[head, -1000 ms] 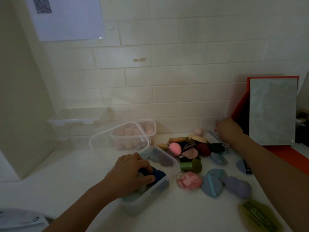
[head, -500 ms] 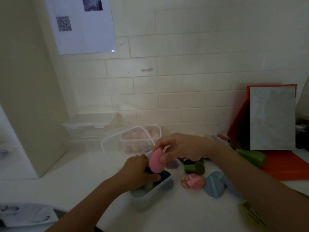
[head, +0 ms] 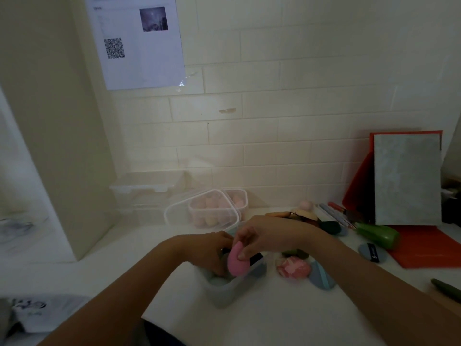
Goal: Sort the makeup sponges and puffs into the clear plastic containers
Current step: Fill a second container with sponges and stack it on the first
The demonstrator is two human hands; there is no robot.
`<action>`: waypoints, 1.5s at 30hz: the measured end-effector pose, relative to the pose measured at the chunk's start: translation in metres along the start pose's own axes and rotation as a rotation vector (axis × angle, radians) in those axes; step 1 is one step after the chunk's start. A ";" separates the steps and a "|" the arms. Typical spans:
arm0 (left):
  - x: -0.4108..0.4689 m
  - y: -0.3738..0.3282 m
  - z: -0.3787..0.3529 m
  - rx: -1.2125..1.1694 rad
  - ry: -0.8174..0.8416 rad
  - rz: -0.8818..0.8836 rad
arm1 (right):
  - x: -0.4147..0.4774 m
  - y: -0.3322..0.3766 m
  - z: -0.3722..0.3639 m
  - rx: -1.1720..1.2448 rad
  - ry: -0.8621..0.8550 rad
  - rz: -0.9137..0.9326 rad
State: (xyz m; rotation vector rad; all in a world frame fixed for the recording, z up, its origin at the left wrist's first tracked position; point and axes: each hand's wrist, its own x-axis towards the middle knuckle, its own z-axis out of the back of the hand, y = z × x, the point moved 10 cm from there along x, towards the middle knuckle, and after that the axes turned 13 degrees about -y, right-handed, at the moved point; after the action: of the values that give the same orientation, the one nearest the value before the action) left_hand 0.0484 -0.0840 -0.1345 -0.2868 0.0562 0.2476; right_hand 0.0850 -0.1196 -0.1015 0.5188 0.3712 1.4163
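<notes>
My right hand (head: pixel 264 237) pinches a pink egg-shaped sponge (head: pixel 237 260) just over the near clear container (head: pixel 229 290), which holds dark blue and teal puffs. My left hand (head: pixel 209 253) reaches into that container, its fingers curled among the puffs and partly hidden behind the pink sponge. Behind them stand two clear tubs of pale pink sponges (head: pixel 212 213), with a loose clear lid (head: pixel 174 216) leaning on the nearer tub. To the right lies a pile of loose puffs: a pink marbled one (head: pixel 293 268), a blue one (head: pixel 320 277) and darker ones at the back (head: pixel 329 227).
Stacked empty clear boxes (head: pixel 147 193) sit against the tiled wall at left. A grey board on a red folder (head: pixel 406 181) leans at right, with a green bottle (head: pixel 378 234), a round blue puff (head: pixel 373 253) and pens beside it. Crumpled packaging (head: pixel 27 313) lies at bottom left.
My right hand came back from the far pile with the pink sponge and lowered it onto the near container. My left hand stayed in that container. The camera tilted upward.
</notes>
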 end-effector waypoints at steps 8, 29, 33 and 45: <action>0.000 0.001 0.000 -0.039 -0.003 0.004 | 0.005 0.007 -0.015 -0.078 0.062 0.062; 0.001 0.011 -0.001 -0.012 -0.106 0.064 | 0.029 0.000 -0.033 -0.475 -0.098 0.007; 0.002 0.011 -0.001 0.024 -0.122 0.042 | 0.018 -0.010 -0.013 -0.285 -0.088 -0.071; 0.000 0.012 -0.003 0.004 -0.127 0.007 | 0.012 -0.026 -0.011 -0.315 0.002 -0.197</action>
State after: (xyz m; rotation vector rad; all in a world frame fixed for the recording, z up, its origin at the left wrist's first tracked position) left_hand 0.0454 -0.0741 -0.1406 -0.2660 -0.0676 0.2716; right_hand 0.1026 -0.1084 -0.1242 0.2170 0.1891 1.2542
